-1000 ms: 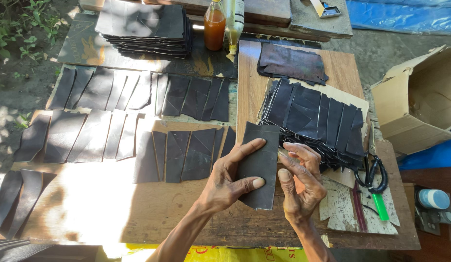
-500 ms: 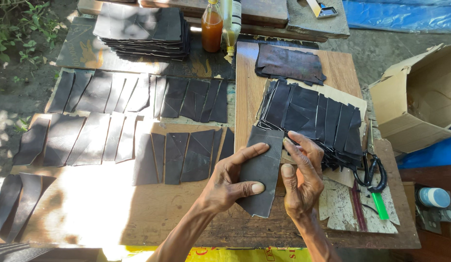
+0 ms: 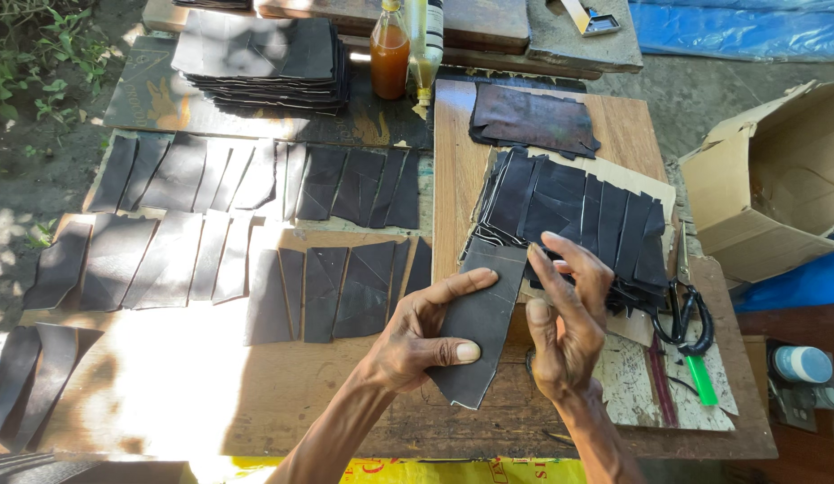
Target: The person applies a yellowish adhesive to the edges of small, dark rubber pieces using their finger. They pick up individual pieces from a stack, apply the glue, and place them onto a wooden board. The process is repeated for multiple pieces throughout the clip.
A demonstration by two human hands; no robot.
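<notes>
Dark leather piece (image 3: 478, 327), long and tapering, marked with thin scribed lines, held above the front edge of the wooden table (image 3: 256, 403). Left hand (image 3: 417, 341) closed on its left edge, thumb pressed flat on the face, index finger stretched along the upper part. Right hand (image 3: 565, 332) set against its right edge, fingers half curled and raised, grip on the piece hard to confirm from this angle. Just behind, touching or nearly so: fanned stack of similar dark pieces (image 3: 578, 220) on a pale card sheet. Farther back: single larger leather sheet (image 3: 534, 121), amber bottle (image 3: 390, 54), tall stack of cut pieces (image 3: 260, 58). To the left: rows of cut pieces (image 3: 256, 224) laid side by side, overlapping, partly in strong sun. To the right: black-handled scissors (image 3: 686, 314), green marker (image 3: 701, 379), open cardboard box (image 3: 776, 179) beyond the table edge. Risks, as judged: piece held mainly by one thumb and finger, so liable to slip or droop toward the ground if that pinch loosens; fanned stack close behind the right hand, liable to be nudged out of order by a careless move; scissors near the right wrist, liable to be knocked off the edge; glare on the left rows, liable to hide the scribed lines and cause a misplaced piece.
</notes>
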